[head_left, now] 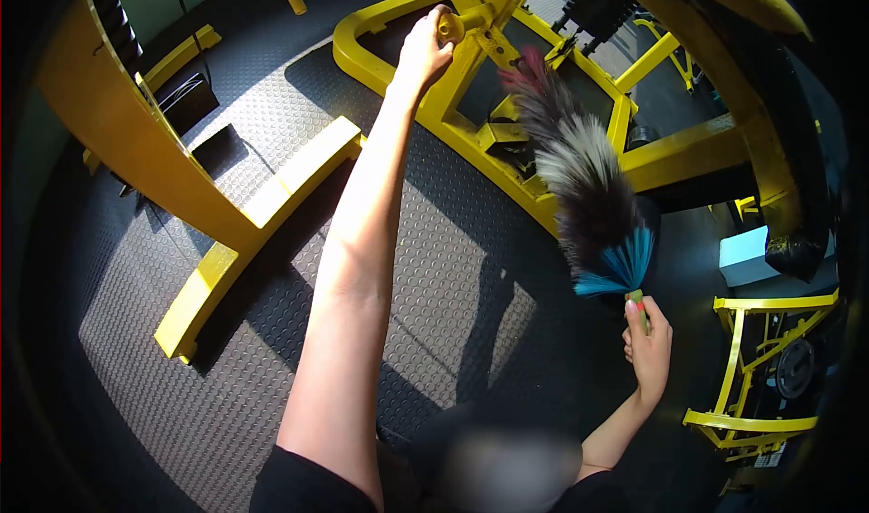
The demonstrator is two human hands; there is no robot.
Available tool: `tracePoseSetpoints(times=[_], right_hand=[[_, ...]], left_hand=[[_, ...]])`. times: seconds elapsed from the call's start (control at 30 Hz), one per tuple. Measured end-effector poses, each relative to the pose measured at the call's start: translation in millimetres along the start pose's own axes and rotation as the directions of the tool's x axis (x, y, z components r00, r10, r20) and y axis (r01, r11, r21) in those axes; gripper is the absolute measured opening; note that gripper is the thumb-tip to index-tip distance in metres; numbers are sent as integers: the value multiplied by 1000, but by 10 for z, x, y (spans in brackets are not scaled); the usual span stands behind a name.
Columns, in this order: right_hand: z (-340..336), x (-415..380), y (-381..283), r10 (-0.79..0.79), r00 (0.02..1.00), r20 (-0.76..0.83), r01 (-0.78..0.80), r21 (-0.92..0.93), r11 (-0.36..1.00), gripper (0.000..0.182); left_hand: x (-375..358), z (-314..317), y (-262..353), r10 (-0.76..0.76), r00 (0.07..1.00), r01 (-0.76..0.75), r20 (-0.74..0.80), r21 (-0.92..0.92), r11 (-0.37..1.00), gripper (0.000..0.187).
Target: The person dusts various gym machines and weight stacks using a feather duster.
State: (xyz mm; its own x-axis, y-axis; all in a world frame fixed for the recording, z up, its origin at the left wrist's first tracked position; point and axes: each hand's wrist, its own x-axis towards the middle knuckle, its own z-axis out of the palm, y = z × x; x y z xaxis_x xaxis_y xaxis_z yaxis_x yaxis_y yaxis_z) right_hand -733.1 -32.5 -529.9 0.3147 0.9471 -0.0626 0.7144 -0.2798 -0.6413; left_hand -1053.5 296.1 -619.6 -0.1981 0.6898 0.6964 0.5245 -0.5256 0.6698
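A fluffy duster [593, 174] with blue, black, grey and dark red fibres rises up and to the left from my right hand [648, 343]. The fingers of that hand are closed round its short green handle, thumb uppermost. The duster's far end lies in front of the yellow machine frame [484, 156]. My left arm is stretched far forward, and my left hand [429, 50] grips a round yellow knob [451, 29] on a short tube of the same frame.
A curved yellow upright [136, 124] with a floor foot [303, 174] stands at left. Studded dark rubber flooring [453, 278] lies below, with sunlit patches. Right are a light blue block [747, 255], another yellow frame [735, 359] and a thick curved yellow arm [769, 151].
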Motion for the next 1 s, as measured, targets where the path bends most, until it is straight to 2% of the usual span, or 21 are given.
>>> tracePoseSetpoints(times=[0.07,0.13,0.17,0.2,0.27,0.3,0.37,0.47,0.5,0.57,0.6,0.7,0.73,0.8,0.9,0.93,0.97,1.0], right_hand=[[47,84,-218,-88,996,36,87,12,996,25],[194,290,-533,-211,977,36,212,-35,977,28],[271,407,-706,-263,964,19,264,-76,961,29],[341,535,-864,-315,949,6,313,-116,942,30],[414,872,-1055,-466,885,-6,455,-199,868,33],[425,1003,-1182,-479,878,18,470,-232,852,34],[452,1165,-1427,-506,862,25,487,-319,813,36],[508,1288,-1621,-627,778,-48,589,-292,753,36],[533,1329,-1650,-628,776,-46,591,-294,751,36],[584,1390,-1650,-638,739,-215,578,-284,765,36],[594,1375,-1639,-636,741,-215,575,-285,767,36],[640,1296,-1573,-564,825,-39,533,-280,799,38],[645,1293,-1544,-564,825,-39,533,-279,799,38],[645,1302,-1494,-545,838,24,516,-358,778,38],[621,1345,-1529,-561,827,-35,528,-296,796,37],[617,1361,-1547,-578,813,-75,544,-256,799,37],[645,1421,-1515,-641,753,-148,596,-258,760,36],[657,1438,-1524,-640,754,-148,595,-258,761,36]], left_hand=[[-42,30,-14,1,1000,-1,5,-23,1000,50],[-52,81,-30,-4,995,10,-103,62,998,53],[-38,106,-61,-61,995,65,-81,43,997,56],[-49,166,-132,42,984,-26,-174,91,995,58],[-40,50,-2,-65,997,61,-41,-82,995,59],[-45,71,-39,29,994,-28,-107,7,1000,60],[-48,30,-21,16,997,-16,-81,11,1000,60],[-38,20,-8,-42,997,41,-59,-22,999,57],[-33,20,-3,-48,998,46,-49,-53,998,55],[-48,31,7,-60,997,55,-48,-91,994,53],[-54,39,5,-62,997,57,-45,-93,994,53],[-56,71,-29,-58,995,50,-76,-112,992,54],[-55,90,-58,-58,995,49,-76,-112,992,54],[-61,104,-88,14,990,-6,-141,62,998,60],[-50,84,-65,-67,995,69,-72,33,997,60],[-44,62,-47,-66,995,68,-71,33,997,60],[-41,40,-30,-48,998,49,-48,7,999,60],[-43,35,-31,-30,999,30,-24,-21,999,61]])
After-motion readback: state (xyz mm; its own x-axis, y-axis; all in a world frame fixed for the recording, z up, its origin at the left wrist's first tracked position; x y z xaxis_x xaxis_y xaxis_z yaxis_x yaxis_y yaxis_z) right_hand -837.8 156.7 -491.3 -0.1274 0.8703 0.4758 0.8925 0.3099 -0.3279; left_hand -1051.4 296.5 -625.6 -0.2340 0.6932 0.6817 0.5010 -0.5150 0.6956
